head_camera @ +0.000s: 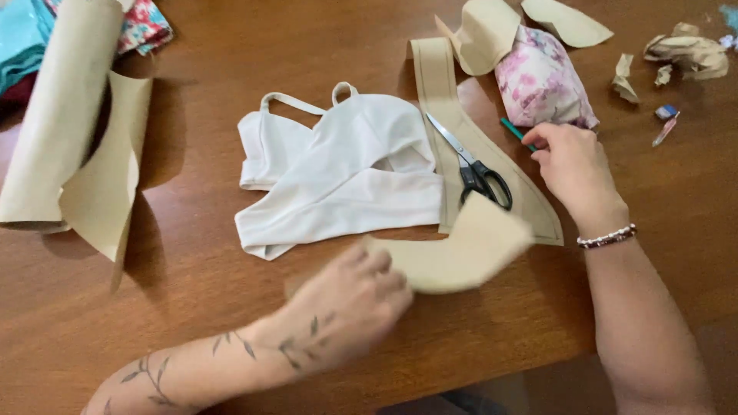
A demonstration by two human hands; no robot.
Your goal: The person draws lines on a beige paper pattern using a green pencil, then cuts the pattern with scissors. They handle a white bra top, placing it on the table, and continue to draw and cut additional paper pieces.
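A curved paper piece (461, 257) was held in the left hand (350, 303), just below the scissors (473, 169). A green pencil (516, 132), slanting up-left, was pinched by the right hand (573, 169), right of the scissors.

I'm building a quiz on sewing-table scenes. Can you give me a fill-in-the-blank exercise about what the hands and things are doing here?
1. The left hand holds a curved tan paper pattern piece that looks ____ with motion.
2. The black-handled scissors lie on a long tan ____ pattern strip.
3. The right hand grips a slim ____ pencil.
4. The white fabric garment lies on the brown ____ table.

Missing words: blurred; paper; green; wooden
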